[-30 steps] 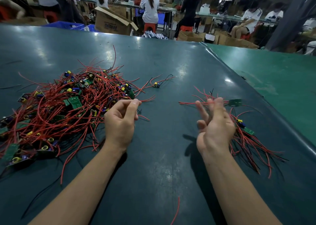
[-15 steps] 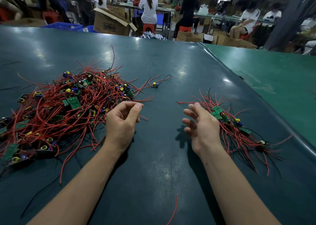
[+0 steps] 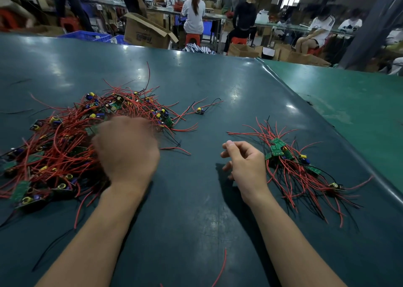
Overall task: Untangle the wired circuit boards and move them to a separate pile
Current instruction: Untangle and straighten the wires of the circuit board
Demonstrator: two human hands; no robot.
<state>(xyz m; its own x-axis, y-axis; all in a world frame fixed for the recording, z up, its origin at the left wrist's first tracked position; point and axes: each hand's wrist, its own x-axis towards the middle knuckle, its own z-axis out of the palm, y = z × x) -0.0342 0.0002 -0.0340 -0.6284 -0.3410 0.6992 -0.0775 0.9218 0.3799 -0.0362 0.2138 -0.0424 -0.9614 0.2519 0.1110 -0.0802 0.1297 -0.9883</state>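
Since each board is light and rigid while its thin wires snag and trail, pinching a board by its edges looks safer than tugging leads. Nearest, the right hand (image 3: 245, 166) hovers loosely curled and holds nothing, just left of the sorted pile (image 3: 301, 169). Farther, the blurred left hand (image 3: 126, 149) reaches into the tangled heap (image 3: 61, 142); its grip cannot be made out.

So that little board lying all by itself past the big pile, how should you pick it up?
Pinch the lone board by its small body, coming straight down from above. It lies flat on the table, apart from the big tangled pile, with its thin wires splayed to both sides; pulling those would probably just drag it.
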